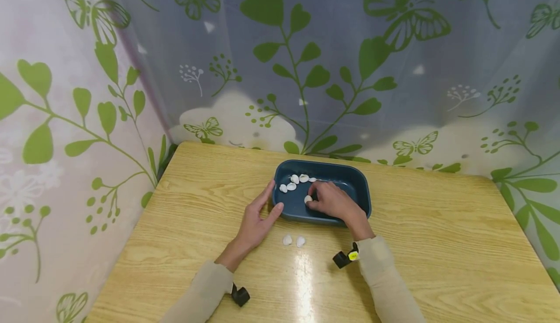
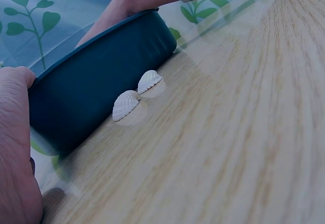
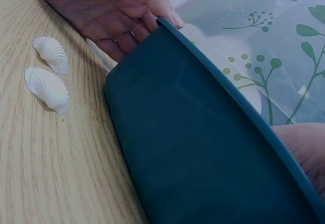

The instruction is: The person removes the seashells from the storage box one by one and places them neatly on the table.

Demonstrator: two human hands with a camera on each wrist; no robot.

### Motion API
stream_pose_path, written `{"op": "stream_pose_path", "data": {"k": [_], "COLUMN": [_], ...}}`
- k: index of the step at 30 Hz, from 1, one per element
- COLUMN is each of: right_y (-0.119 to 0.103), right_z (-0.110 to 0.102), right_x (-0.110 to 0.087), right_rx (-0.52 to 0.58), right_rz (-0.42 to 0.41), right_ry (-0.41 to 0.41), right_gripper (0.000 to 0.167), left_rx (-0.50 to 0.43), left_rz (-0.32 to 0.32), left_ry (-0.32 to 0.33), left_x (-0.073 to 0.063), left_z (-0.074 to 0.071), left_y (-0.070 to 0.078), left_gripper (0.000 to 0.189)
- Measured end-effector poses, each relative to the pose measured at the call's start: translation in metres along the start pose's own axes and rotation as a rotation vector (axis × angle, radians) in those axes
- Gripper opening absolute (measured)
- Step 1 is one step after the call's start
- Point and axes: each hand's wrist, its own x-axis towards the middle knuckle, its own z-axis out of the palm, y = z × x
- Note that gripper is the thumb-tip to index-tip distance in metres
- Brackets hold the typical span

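Note:
A dark blue rectangular basin stands on the wooden table. Inside it, along its left part, lie several white seashells. My right hand reaches over the near wall and pinches a pale seashell between thumb and fingers, low in the basin. My left hand holds the basin's left end, thumb at the rim and fingers along the outside. Two ribbed white seashells, a left one and a right one, lie on the table in front of the basin. In both wrist views the wall hides the basin's inside.
The pale wooden table reaches back to a hanging curtain printed with green leaves and butterflies. Another patterned curtain hangs on the left. Small black cameras sit on both wrists.

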Motion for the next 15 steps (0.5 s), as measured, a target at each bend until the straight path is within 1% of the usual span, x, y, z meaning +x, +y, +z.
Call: {"op": "stream_pose_path", "data": {"k": [7,15], "right_y": [-0.001,0.0], "right_z": [-0.0004,-0.0019], "right_x": [0.0,-0.0008], "right_rx": [-0.004,0.006], "right_rz": [0.003,-0.025], "right_ry": [0.001,0.003], "right_gripper": [0.027,0.027], "left_rx": [0.019,0.02], "left_rz": [0.012,-0.009], "left_ry": [0.008,0.004], "left_x": [0.0,-0.0004], "left_z": [-0.0002,0.0002], "left_y": [0.0019,0.0024], "left_gripper": [0.065,0.064]}}
